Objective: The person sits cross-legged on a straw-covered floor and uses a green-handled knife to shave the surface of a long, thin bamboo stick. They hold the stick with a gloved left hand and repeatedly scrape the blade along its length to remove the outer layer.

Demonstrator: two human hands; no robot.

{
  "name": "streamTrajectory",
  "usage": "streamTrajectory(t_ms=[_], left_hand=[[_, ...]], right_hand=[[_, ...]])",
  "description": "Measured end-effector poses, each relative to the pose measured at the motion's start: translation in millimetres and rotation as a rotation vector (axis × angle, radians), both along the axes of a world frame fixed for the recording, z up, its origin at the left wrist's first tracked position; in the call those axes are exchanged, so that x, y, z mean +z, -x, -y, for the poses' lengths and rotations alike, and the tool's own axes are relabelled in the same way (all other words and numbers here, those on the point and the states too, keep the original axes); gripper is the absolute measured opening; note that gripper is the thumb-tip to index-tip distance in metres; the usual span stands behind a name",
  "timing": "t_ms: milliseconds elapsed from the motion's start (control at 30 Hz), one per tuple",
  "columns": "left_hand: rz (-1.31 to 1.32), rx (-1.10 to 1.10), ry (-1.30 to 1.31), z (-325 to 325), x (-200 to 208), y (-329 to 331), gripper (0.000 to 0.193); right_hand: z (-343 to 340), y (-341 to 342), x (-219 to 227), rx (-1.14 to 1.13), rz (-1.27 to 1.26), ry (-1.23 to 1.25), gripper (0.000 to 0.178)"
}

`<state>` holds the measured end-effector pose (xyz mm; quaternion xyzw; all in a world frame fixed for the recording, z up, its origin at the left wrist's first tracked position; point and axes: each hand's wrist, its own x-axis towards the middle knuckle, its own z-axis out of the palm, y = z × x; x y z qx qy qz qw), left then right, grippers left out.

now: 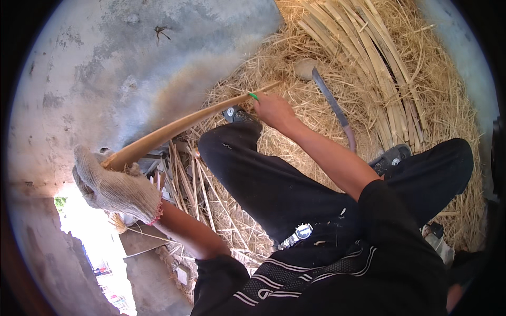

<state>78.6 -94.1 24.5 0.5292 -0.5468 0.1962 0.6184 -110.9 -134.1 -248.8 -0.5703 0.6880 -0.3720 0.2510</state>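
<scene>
A long, split piece of bamboo (179, 126) slants up from left to right, with its wide end at the left. My left hand (117, 184), in a cream knitted glove with a red-trimmed cuff, is closed around that wide end. Near the narrow far end, my bare right hand (274, 110) is closed around a small green object (253, 96) whose tip touches or lies against the bamboo. Most of the green object is hidden by my fingers, so its kind cannot be made out. A machete (328, 95) with a brown handle lies on the shavings, right of my right hand.
Bundled bamboo strips (382, 68) lie at the far right on a thick layer of shavings (295, 152). A stained grey wall (126, 68) rises at the left. Loose sticks (182, 184) lie below the bamboo. A silver wristwatch (303, 231) rests at my lap, between my bent legs.
</scene>
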Motion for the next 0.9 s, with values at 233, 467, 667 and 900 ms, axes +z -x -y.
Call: streamTrajectory(t_ms=[233,467,667,900], left_hand=[[-0.091,0.003,-0.081,2,0,13,0.030],[0.119,-0.125,0.039,-3,6,3,0.022],[-0.416,-0.293,-0.076,2,14,22,0.027],[-0.466,-0.224,-0.129,-3,23,21,0.028]], right_hand=[[10,8,-60,-0.135,-0.124,-0.180,0.026],[23,43,-73,-0.081,-0.277,-0.169,0.026],[49,29,-62,-0.067,-0.457,-0.155,0.024],[36,126,-117,-0.190,-0.575,-0.349,0.035]])
